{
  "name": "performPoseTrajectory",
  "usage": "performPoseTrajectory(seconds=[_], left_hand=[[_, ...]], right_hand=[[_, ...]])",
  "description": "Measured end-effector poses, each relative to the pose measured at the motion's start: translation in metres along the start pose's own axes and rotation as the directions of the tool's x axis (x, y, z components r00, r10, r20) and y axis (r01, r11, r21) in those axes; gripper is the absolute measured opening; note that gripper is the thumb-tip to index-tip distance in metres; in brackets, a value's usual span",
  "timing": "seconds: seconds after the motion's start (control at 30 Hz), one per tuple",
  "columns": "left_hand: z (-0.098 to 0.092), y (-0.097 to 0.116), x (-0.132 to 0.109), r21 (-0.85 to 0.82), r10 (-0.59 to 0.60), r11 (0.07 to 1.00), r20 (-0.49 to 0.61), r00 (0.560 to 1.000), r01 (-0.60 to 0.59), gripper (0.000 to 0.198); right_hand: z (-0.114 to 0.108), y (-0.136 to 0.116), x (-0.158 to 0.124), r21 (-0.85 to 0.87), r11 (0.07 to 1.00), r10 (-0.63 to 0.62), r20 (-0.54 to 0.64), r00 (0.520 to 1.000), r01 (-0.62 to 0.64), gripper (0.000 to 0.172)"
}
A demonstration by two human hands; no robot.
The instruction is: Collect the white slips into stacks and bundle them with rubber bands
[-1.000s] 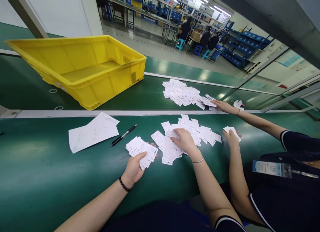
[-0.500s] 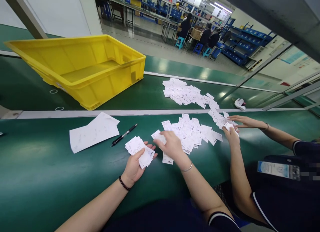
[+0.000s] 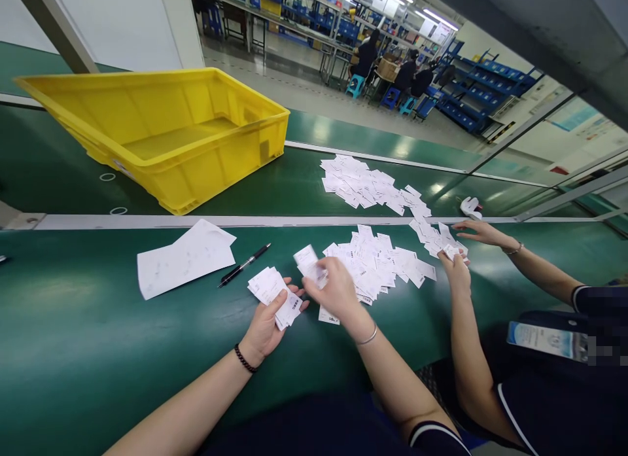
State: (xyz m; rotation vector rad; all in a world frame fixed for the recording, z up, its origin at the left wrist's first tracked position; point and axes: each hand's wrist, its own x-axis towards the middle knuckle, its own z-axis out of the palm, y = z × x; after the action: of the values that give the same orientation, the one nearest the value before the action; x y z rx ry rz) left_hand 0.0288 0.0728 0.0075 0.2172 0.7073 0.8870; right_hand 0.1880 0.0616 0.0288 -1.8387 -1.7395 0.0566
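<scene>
Here, the left hand (image 3: 266, 326) clamps a fanned card stack (image 3: 269, 289) thumb-uppermost, while the right hand (image 3: 337, 288), nearer the loose pile (image 3: 367, 254) beyond it, pinches paper slips (image 3: 307, 260), long axis slanting forward-left.

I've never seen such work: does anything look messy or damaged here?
The heap of white slips beside the right hand looks messy: pieces overlap at odd angles, looser than the stack in the left hand. No obvious damage.

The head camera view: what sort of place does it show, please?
Probably a factory or workshop. The signs are the long green workbench, the large yellow plastic crate and the blue shelves in the background.
</scene>
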Motion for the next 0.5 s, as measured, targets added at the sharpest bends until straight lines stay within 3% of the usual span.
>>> performPoseTrajectory(seconds=[0.07,0.13,0.17,0.23,0.33,0.4,0.5], left_hand=[[0.001,-0.001,0.001,0.003,0.026,1.0,-0.058,0.998,-0.026,0.033],[0.002,-0.001,0.001,0.018,0.047,0.999,-0.139,0.989,-0.045,0.033],[0.003,0.0,0.001,0.024,0.048,0.999,-0.156,0.987,-0.045,0.032],[0.004,0.002,0.0,0.019,0.042,0.999,-0.13,0.991,-0.04,0.033],[0.004,0.005,-0.001,0.001,0.018,1.0,-0.065,0.998,-0.018,0.036],[0.003,0.005,-0.001,0.004,0.0,1.0,-0.068,0.998,0.0,0.032],[0.0,0.005,0.0,0.016,-0.006,1.0,-0.067,0.998,0.007,0.027]], right_hand=[[0.002,-0.018,-0.013,0.071,0.985,-0.162,0.061,0.985,0.158,0.025],[0.001,-0.021,-0.014,0.123,0.966,-0.245,0.145,0.959,0.228,0.023],[-0.002,-0.014,-0.01,0.121,0.971,-0.227,0.186,0.956,0.207,0.022],[-0.012,0.011,0.008,0.036,0.997,-0.077,0.25,0.965,0.07,0.024],[-0.028,0.061,0.037,-0.21,0.974,0.154,0.31,0.938,-0.09,0.03],[-0.035,0.087,0.049,-0.296,0.95,0.197,0.324,0.925,-0.099,0.039],[-0.04,0.101,0.049,-0.294,0.948,0.198,0.232,0.952,-0.125,0.039]])
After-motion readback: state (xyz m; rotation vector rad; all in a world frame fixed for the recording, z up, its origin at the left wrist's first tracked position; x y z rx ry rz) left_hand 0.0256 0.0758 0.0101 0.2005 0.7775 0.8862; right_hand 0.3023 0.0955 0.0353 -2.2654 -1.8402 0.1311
